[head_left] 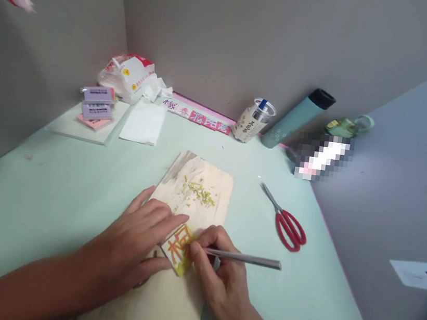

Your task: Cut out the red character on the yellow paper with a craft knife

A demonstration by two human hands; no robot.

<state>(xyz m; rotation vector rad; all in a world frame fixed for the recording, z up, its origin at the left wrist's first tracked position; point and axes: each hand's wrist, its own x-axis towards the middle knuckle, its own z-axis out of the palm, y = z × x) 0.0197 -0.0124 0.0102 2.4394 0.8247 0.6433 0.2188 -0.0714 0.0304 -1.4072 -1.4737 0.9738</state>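
A small rubber carving block (177, 249) with an orange character on a yellow and white face lies tilted on a pale wooden board (222, 182). My left hand (140, 239) steadies it, with a finger along its upper edge and the thumb at its lower left side. My right hand (224, 274) grips a slim metal carving knife (261, 262) like a pen, its handle pointing right. The knife's tip is hidden behind my fingers at the block's right side. Yellow-green shavings (203, 193) are scattered on the board above the block.
Red-handled scissors (290, 230) lie to the right. Along the back stand a row of character tiles (203, 119), a labelled can (246, 126), a teal tumbler (297, 119) and a green-lidded bottle (344, 126). Purple wrapped blocks (97, 111), white paper (143, 123) and a plastic bag (130, 75) sit at back left.
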